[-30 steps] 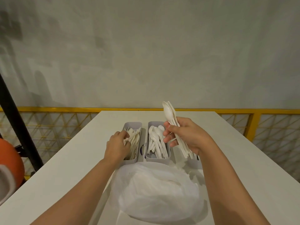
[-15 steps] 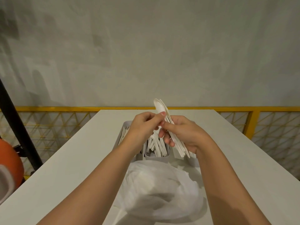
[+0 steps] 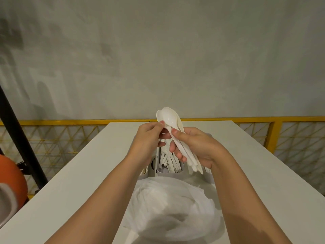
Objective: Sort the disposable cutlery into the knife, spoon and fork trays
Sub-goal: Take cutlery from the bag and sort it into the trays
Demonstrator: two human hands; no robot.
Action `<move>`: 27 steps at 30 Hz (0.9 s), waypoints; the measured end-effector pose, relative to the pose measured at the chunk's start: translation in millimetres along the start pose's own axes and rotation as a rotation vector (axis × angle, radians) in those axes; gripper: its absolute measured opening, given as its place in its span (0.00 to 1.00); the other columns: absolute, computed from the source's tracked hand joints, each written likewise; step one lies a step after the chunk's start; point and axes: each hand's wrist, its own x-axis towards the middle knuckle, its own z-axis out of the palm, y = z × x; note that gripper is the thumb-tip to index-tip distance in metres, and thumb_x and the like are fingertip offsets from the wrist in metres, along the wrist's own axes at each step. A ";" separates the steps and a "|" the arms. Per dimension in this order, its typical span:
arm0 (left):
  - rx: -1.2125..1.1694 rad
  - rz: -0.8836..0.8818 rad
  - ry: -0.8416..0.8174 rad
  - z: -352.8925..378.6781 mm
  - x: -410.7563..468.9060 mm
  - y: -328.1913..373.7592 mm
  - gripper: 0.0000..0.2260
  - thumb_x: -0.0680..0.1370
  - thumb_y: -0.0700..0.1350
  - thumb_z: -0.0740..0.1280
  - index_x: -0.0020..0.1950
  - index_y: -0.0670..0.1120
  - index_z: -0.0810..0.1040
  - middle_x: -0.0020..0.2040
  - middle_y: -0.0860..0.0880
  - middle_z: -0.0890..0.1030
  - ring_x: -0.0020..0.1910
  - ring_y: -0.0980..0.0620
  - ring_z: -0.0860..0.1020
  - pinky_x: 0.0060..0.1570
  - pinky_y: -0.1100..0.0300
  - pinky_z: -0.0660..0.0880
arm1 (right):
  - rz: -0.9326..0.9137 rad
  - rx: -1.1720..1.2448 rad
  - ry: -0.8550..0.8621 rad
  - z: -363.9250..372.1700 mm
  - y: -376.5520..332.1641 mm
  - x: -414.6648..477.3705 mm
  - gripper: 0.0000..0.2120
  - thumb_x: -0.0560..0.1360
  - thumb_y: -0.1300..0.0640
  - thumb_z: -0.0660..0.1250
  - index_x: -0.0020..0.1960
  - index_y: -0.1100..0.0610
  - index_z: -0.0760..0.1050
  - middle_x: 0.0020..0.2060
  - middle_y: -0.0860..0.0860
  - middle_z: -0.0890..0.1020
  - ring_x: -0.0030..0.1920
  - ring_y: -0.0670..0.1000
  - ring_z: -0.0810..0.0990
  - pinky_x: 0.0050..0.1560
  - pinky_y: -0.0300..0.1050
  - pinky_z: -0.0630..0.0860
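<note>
My right hand (image 3: 195,145) grips a bundle of white disposable spoons (image 3: 173,120), bowls up, handles running down past my palm. My left hand (image 3: 149,140) pinches the neck of the front spoon in that bundle between thumb and fingers. Below the hands stand grey cutlery trays; the middle tray (image 3: 168,170) holds several white pieces. The left tray (image 3: 143,175) and the right tray (image 3: 209,176) are mostly hidden behind my arms.
A crumpled white plastic bag (image 3: 172,208) lies on the white table (image 3: 79,182) in front of the trays. A yellow mesh railing (image 3: 61,138) runs behind the table. A black pole (image 3: 19,136) and an orange object (image 3: 12,176) stand at the left.
My left hand left the left tray, rose to the bundle in my right hand, and now pinches the front spoon. The spoon bowls have fanned apart slightly.
</note>
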 end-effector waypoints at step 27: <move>-0.497 -0.131 0.171 5.7 7.3 4.6 0.09 0.78 0.33 0.53 0.50 0.34 0.72 0.38 0.41 0.78 0.32 0.50 0.78 0.28 0.62 0.78 | -0.074 -0.186 0.245 12.2 7.2 9.7 0.10 0.81 0.55 0.56 0.44 0.56 0.72 0.31 0.56 0.79 0.24 0.51 0.78 0.22 0.39 0.73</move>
